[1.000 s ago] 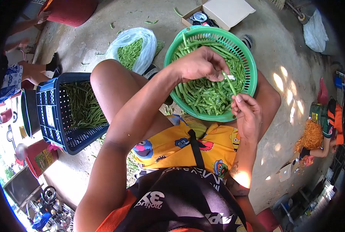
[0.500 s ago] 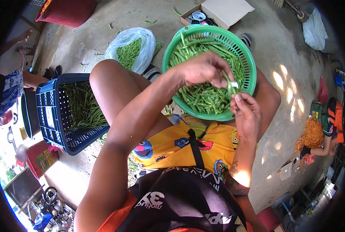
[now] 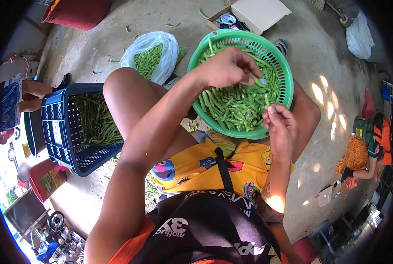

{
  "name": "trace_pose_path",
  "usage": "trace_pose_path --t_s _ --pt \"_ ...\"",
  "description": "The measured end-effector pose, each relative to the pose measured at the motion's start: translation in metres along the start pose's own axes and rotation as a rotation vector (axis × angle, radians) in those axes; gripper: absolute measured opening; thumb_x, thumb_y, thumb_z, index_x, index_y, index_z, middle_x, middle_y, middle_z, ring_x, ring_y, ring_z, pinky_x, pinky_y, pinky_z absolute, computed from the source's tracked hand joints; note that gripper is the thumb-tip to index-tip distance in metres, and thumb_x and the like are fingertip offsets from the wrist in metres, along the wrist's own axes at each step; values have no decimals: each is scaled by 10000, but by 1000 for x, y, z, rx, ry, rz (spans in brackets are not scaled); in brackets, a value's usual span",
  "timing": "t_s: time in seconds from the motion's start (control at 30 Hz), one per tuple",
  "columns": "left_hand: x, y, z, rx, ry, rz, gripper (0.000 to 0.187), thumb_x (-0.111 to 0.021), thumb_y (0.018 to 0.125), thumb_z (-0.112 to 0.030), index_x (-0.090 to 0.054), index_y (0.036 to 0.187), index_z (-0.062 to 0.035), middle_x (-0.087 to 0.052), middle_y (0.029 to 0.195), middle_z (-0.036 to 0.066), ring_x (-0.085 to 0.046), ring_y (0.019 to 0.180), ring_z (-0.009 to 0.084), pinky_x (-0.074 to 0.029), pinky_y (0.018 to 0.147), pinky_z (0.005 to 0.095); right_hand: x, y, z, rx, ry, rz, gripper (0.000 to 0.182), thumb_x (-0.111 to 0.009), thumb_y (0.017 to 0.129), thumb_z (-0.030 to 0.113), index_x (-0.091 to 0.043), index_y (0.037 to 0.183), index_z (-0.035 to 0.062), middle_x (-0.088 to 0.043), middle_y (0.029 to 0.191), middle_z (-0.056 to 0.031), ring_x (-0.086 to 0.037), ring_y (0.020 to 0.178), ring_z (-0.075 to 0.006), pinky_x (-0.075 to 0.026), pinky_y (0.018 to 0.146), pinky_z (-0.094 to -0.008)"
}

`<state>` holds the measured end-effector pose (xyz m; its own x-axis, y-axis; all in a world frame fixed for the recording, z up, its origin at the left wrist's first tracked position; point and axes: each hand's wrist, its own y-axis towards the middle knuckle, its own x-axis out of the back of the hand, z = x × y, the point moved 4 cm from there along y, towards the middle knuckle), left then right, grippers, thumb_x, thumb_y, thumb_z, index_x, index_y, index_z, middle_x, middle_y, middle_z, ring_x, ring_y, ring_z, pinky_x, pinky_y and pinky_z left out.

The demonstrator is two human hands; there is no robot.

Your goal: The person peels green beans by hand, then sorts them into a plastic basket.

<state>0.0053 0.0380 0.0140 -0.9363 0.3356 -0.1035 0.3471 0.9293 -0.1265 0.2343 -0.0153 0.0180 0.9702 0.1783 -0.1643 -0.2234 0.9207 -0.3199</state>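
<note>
Two hands over a basket of green beans

The green basket rests on the person's lap within easy reach. The left hand hovers above the heap, fingers pinched on a small blade and a bean piece. The right hand, at the near rim, has curled fingers; what it holds I cannot tell. A blue crate of beans stands left.

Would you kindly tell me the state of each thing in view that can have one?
green basket: upright, heaped with beans
blue crate: tilted, partly filled with beans
plastic bag: open, holding beans
cardboard box: open
left hand: pinching a small white-tipped tool
right hand: fingers curled; contents unclear
</note>
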Motion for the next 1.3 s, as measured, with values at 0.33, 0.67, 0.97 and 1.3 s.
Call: trace_pose_path --t_s 0.33,0.67,0.97,1.3 --pt "16 -15 -29 -254 765 -406 204 -687 824 -33 -732 1020 -3 -728 911 176 -709 861 322 -553 831 410 -55 25 33 484 -781 63 99 -760 869 50 -747 962 17 -694 839 -84 -622 687 -164 -495 626 -284" --pt "47 -27 -27 -82 425 -457 234 -721 903 -91 -720 1095 42 -756 951 118 -693 896 160 -547 839 335 -88 50 19 556 -1141 133 156 -770 806 151 -750 902 29 -651 859 -158 -637 881 -392 -500 813 -480" --pt "44 -23 -25 -85 226 -395 186 -719 916 -55 -709 1079 34 -745 967 62 -682 910 127 -540 851 296 6 20 29 145 -595 -34 206 -757 923 104 -746 1052 -56 -742 869 -80 -650 753 -94 -502 727 -231" --pt "-5 -9 0 10 -230 -80 331 -747 860 -10 -682 1184 5 -693 995 28 -649 902 97 -533 832 244 33 -20 21 -6 -249 -156 226 -738 950 138 -741 1079 -48 -729 847 -49 -544 686 -28 -372 606 -180"
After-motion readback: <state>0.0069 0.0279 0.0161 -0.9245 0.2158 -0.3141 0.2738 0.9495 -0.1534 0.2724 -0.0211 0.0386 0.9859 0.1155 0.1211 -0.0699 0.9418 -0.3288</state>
